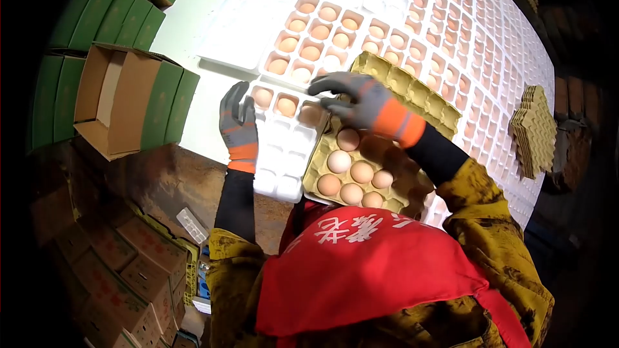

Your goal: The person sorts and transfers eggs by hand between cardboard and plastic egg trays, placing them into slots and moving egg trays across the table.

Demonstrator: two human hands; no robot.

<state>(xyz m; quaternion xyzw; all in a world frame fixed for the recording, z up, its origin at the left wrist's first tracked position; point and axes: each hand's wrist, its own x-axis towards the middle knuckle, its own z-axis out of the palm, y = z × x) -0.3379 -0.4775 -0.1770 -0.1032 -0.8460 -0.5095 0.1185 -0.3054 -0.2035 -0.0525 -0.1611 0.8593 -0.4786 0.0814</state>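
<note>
Both my hands wear grey gloves with orange cuffs. My left hand [239, 116] is at the left edge of a white foam tray [278, 154], its fingers apart and nothing in them. Eggs [285, 106] sit in that tray's top row; the lower cells hold none. My right hand [358, 102] reaches over the tray's upper right corner, its fingers apart and slightly blurred, above a shaded egg [310, 114]. Under my right wrist lies a yellowish pulp tray [314, 166] with several eggs [362, 172] in its near part.
Filled foam trays [314, 47] cover the table's middle and right. A stack of pulp trays [534, 132] stands at the right edge. White lids [240, 26] lie at the back left. Beside the table are an open carton [124, 100], green boxes [103, 9] and brown boxes [122, 264].
</note>
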